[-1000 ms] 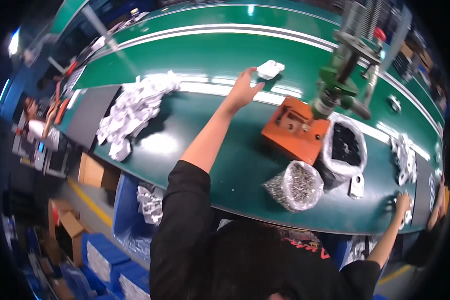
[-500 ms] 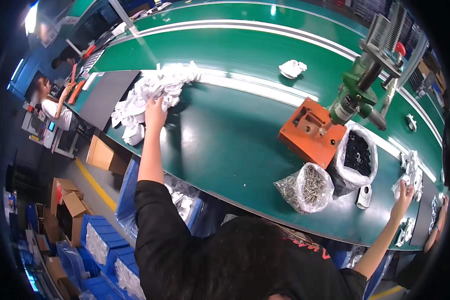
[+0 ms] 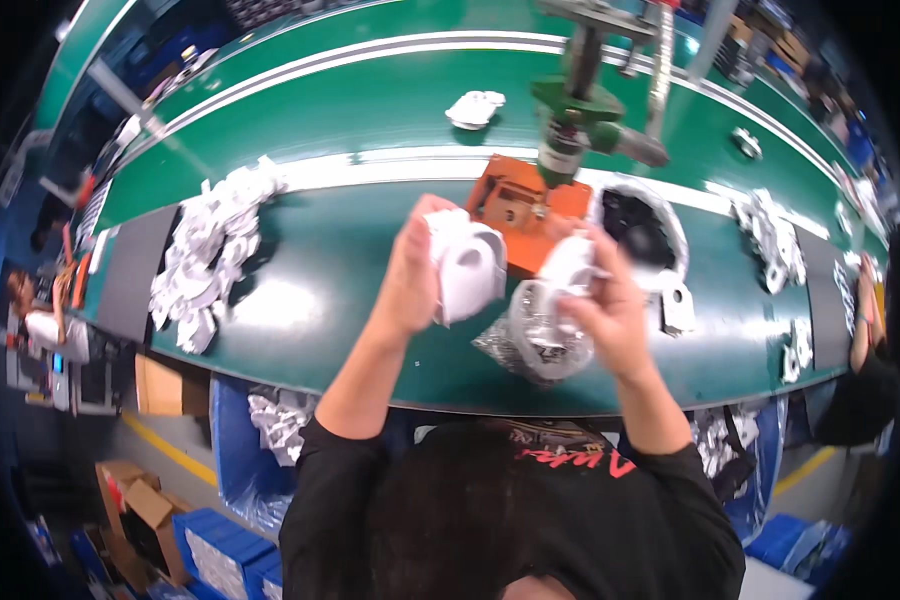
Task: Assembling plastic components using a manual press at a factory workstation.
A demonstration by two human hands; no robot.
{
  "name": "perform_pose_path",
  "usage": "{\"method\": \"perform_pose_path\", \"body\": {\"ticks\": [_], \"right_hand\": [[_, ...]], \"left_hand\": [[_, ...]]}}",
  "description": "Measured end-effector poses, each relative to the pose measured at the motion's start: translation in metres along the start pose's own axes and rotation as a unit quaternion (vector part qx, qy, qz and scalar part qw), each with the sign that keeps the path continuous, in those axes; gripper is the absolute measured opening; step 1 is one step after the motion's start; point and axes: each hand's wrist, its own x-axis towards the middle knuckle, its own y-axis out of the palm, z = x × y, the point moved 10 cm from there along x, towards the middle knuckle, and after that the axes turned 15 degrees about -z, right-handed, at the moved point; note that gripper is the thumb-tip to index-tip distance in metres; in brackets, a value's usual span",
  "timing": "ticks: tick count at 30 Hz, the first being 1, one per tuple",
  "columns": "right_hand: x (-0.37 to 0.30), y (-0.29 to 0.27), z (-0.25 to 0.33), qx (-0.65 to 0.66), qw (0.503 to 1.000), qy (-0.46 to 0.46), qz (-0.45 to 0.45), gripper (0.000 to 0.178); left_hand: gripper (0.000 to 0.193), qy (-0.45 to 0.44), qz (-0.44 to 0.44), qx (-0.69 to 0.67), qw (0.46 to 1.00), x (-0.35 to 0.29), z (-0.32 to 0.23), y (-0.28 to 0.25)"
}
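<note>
In the head view, the left hand (image 3: 410, 272) holds a curved white part (image 3: 475, 268) in its fingers. The right hand (image 3: 618, 312) keeps a second white part (image 3: 570, 268) between its thumb and fingers. Both parts are in the air above the green tabletop (image 3: 305, 335), apart from each other. Behind them is an orange block (image 3: 523, 252), under a green press (image 3: 575, 102). A clear bag (image 3: 503, 345) is partly hidden by the second white part.
</note>
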Motion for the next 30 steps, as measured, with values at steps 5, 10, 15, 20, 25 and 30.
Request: {"method": "perform_pose_path", "body": {"ticks": [5, 10, 15, 20, 25, 30], "right_hand": [[-0.015, 0.018, 0.009, -0.026, 0.993, -0.107, 0.045, 0.08], [-0.028, 0.007, -0.008, 0.015, 0.999, 0.031, 0.028, 0.079], [-0.024, 0.003, -0.018, 0.131, 0.987, 0.073, 0.056, 0.077], [-0.025, 0.003, -0.018, 0.053, 0.997, 0.023, 0.049, 0.077], [-0.02, -0.015, -0.024, -0.102, 0.994, 0.035, 0.033, 0.069], [-0.01, -0.045, -0.021, -0.091, 0.99, 0.005, -0.111, 0.057]], "left_hand": [[0.066, -0.058, 0.099, -0.08, 0.99, -0.028, 0.015, 0.076], [0.066, -0.062, 0.096, -0.044, 0.992, -0.032, 0.03, 0.08], [0.067, -0.057, 0.101, -0.015, 0.993, -0.036, 0.041, 0.079], [0.056, -0.072, 0.124, -0.016, 0.99, -0.043, 0.042, 0.087], [0.061, -0.103, 0.079, -0.059, 0.99, -0.045, 0.042, 0.086], [0.056, -0.125, 0.026, -0.124, 0.984, -0.043, 0.053, 0.079]]}}
